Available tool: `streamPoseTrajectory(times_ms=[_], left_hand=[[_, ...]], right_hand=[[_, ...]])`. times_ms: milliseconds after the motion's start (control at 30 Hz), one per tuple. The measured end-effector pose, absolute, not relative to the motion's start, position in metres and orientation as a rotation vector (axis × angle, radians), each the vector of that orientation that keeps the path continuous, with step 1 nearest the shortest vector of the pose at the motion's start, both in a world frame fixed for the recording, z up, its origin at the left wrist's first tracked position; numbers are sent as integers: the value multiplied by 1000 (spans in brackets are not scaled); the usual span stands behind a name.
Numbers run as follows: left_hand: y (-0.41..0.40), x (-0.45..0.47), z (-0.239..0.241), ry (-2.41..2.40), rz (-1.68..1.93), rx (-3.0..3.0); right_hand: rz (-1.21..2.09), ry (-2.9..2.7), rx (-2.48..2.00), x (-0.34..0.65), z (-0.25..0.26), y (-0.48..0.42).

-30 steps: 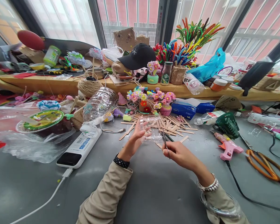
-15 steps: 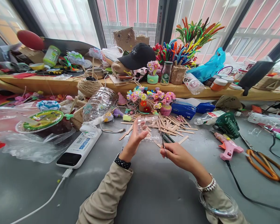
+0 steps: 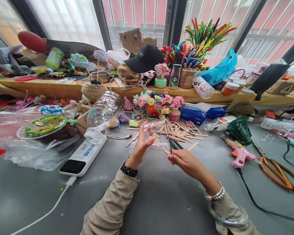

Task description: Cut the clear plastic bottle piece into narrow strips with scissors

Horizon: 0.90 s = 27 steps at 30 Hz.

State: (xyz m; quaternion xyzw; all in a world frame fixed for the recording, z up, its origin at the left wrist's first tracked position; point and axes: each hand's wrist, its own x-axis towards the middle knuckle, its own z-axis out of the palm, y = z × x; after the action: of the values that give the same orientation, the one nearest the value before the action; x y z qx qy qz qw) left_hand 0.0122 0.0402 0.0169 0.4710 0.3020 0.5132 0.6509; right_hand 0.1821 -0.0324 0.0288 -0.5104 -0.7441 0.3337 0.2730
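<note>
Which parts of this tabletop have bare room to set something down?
Bare gray tabletop lies between the left sleeve and right sleeve, with a smaller patch between the right hand and pink glue gun. Farther back, wooden sticks and craft flowers crowd it.

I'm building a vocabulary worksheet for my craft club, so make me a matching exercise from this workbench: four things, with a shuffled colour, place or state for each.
Things
1. Clear plastic piece
2. Small scissors
3. Glue gun
4. Cap

Descriptions
A. Pink, lying on the table
B. Held in the left hand
C. Black, with pale lettering
D. Held in the right hand

Right pairs: 1-B, 2-D, 3-A, 4-C
</note>
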Motion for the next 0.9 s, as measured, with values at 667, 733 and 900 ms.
streamPoseTrajectory(times_ms=[667,733,900], left_hand=[[41,10,15,630,1138,1133],[42,10,14,634,1133,1147],[41,10,14,637,1146,1159]], right_hand=[[989,-1954,-1329,179,28,-32],[1002,-1947,-1324,179,29,-32],[1079,-1944,-1282,181,29,-33]])
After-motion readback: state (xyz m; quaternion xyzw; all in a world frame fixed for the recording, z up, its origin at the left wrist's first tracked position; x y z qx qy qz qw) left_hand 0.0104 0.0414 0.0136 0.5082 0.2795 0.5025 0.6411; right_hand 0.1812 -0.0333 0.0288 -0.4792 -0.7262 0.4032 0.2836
